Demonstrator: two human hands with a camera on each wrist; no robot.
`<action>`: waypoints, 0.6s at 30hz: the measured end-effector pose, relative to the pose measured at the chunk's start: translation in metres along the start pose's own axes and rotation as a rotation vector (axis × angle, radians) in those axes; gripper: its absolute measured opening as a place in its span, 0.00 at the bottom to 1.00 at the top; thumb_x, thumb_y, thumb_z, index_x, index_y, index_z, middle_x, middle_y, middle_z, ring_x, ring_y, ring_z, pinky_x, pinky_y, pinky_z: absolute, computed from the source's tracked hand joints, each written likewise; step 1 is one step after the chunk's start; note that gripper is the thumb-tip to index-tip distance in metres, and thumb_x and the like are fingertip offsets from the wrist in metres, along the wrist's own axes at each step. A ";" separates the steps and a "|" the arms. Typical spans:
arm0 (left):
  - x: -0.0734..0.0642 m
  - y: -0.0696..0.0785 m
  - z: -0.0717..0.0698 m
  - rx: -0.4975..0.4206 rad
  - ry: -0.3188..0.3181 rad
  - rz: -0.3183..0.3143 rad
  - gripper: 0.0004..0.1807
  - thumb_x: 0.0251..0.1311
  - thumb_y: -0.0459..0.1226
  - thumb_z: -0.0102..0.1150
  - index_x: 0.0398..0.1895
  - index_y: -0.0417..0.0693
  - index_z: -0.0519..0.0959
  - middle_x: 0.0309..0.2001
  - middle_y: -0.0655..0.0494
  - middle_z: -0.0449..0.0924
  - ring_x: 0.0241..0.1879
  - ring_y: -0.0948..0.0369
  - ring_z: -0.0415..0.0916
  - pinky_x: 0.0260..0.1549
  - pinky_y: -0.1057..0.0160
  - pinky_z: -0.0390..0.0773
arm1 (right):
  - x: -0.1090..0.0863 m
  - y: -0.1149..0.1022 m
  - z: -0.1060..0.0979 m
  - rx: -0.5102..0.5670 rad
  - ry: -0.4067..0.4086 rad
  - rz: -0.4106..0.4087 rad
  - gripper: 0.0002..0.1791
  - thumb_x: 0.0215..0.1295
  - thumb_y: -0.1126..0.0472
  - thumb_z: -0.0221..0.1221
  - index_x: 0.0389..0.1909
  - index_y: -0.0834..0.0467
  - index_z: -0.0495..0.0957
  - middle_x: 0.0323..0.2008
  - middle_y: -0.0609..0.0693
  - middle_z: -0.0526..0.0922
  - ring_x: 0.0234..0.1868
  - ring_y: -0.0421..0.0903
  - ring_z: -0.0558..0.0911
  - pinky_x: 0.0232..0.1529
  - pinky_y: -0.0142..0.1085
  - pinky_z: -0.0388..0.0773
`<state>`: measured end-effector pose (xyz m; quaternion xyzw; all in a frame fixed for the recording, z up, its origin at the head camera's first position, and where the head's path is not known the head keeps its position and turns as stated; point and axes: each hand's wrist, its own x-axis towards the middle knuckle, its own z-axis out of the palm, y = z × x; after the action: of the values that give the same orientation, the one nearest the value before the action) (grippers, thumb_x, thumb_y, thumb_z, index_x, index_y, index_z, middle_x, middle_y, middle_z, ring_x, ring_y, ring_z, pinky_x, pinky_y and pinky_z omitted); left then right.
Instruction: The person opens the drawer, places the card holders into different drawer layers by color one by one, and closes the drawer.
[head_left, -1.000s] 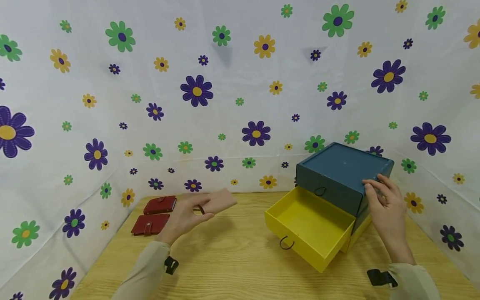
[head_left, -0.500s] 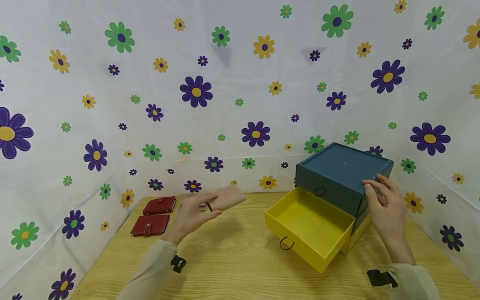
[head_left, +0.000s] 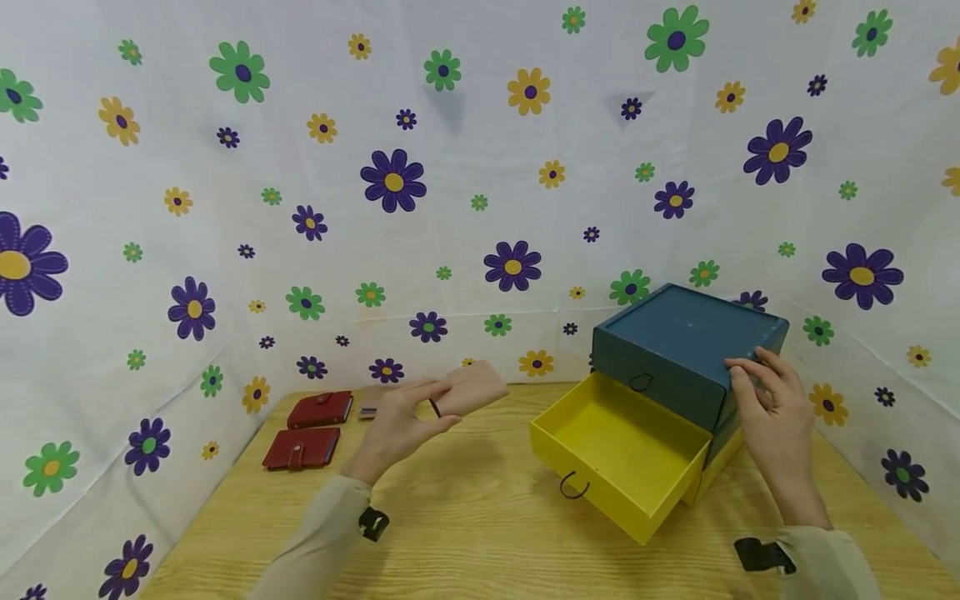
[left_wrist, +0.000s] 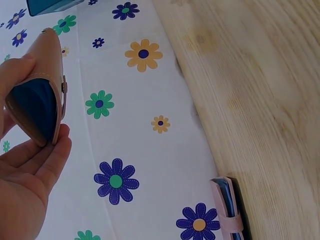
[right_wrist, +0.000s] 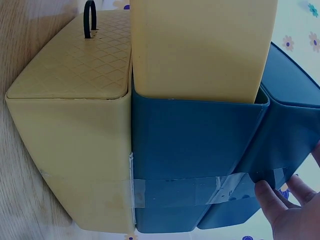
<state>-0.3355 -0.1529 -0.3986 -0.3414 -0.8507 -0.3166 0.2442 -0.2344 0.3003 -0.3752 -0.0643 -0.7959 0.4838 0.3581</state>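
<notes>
My left hand [head_left: 393, 429] pinches a pink wallet [head_left: 474, 389] above the table, left of the open drawer. In the left wrist view the wallet [left_wrist: 49, 57] bows apart between thumb and fingers, showing a dark blue inside and a snap tab. My right hand [head_left: 777, 417] rests against the right edge of the blue top unit [head_left: 690, 329] of a drawer stack. Its fingertips touch the side of that unit in the right wrist view. Below the top unit, a yellow drawer [head_left: 588, 482] with a black loop handle is pulled far out, with nothing seen inside.
Two red wallets [head_left: 302, 448] lie at the table's left side. Another pink strapped wallet [left_wrist: 226, 207] lies near the patterned cloth, mostly hidden behind my left hand in the head view. A bottom yellow drawer [right_wrist: 70, 65] stays pushed in. Flowered cloth [head_left: 480, 233] walls surround the table.
My left hand has moved right and slightly up with the pink wallet, uncovering part of a thing on the table behind it. My right hand and the drawers stay where they were.
</notes>
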 end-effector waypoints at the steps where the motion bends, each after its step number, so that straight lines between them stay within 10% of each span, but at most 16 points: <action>1: 0.000 0.001 0.001 0.004 0.003 0.000 0.26 0.52 0.43 0.74 0.55 0.45 0.82 0.53 0.51 0.84 0.55 0.54 0.80 0.52 0.54 0.80 | 0.000 0.000 0.000 -0.002 0.001 -0.001 0.20 0.74 0.53 0.51 0.55 0.62 0.80 0.70 0.46 0.65 0.71 0.49 0.63 0.67 0.44 0.68; 18: 0.010 0.020 0.016 -0.059 -0.048 -0.003 0.28 0.56 0.47 0.70 0.59 0.47 0.80 0.56 0.53 0.81 0.55 0.55 0.80 0.52 0.55 0.80 | 0.000 -0.001 -0.001 -0.007 -0.007 -0.014 0.20 0.75 0.53 0.51 0.55 0.63 0.80 0.71 0.47 0.65 0.71 0.50 0.63 0.67 0.41 0.69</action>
<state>-0.3307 -0.1257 -0.3958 -0.3544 -0.8470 -0.3339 0.2131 -0.2332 0.3008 -0.3743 -0.0583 -0.7992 0.4788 0.3587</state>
